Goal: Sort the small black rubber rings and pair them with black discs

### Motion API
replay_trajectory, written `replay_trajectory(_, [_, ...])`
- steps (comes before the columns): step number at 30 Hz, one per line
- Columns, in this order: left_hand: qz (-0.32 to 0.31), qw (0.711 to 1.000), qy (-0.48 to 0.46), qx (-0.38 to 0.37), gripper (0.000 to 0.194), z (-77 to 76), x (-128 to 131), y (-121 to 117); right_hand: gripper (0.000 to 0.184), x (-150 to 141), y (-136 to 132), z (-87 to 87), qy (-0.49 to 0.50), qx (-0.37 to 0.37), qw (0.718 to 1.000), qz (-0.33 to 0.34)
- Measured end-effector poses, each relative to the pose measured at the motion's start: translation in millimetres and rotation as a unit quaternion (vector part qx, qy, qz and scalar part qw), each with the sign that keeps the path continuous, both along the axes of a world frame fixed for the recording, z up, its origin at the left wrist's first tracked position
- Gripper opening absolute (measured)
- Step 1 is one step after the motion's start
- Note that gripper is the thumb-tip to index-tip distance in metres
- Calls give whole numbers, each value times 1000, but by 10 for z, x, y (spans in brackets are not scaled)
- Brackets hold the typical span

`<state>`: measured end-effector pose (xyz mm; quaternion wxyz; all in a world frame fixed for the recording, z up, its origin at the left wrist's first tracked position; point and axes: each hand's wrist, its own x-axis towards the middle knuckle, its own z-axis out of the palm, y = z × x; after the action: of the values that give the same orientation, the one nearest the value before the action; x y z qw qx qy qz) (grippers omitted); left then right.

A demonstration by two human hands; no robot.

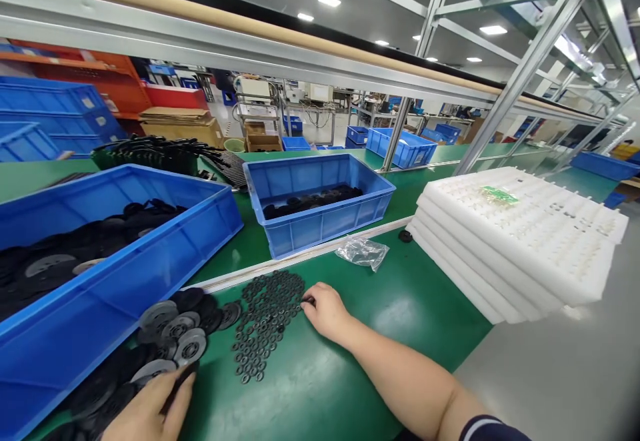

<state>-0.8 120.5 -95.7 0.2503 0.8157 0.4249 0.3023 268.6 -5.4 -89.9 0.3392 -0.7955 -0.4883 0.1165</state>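
Observation:
My left hand [150, 406] is closed on a dark disc [179, 385], its thumb and fingers gripping it near the bottom left. It hovers by a loose heap of black and grey discs [191, 345], some with ring-shaped hubs. Near the middle of the table, my right hand [327, 313] pinches a small black ring [309, 301], partly hidden by the fingertips. Directly left of those fingers spreads a patch of many small black rings [260, 341], lying mostly flat on the green table [380, 314].
A large blue bin [120, 271] full of black discs stands at left. Another blue bin [325, 227] holds dark parts behind the rings. A clear plastic bag [363, 252] and one small black part [405, 235] lie nearby. White foam trays [465, 247] are stacked at right.

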Motion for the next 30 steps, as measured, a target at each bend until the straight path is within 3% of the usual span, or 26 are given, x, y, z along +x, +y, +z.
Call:
replay_trajectory(2, [6,981,-51,-187,44,92,137,-55,7,-183,-8,82,50,58,997,3])
replay_trajectory(4, [-38,924,-128,-359,56,210,323,-160,8,-420,-5,152,62,110,991,39])
replay_trajectory(6, [-68,862,-195,-463,59,290,483,-273,9,-654,12,184,39,134,986,88])
replay_trajectory(9, [-84,804,-266,-525,55,280,571,-381,9,-884,58,141,-21,141,982,126])
replay_trajectory(14, [-111,760,-297,-568,44,104,444,-381,10,-953,98,14,-69,133,976,155])
replay_trajectory(22, [-93,741,-312,-587,41,22,368,-289,18,-944,62,-16,-6,135,971,200])
replay_trajectory(25, [-66,767,-320,-552,40,13,328,-187,19,-888,86,-58,-5,154,970,187])
replay_trajectory(28, [-29,799,-323,-507,37,15,274,-80,16,-754,98,-70,-12,156,980,124])
replay_trajectory(30, [-17,805,-331,-492,38,19,246,-25,12,-637,80,-62,-12,134,987,92])
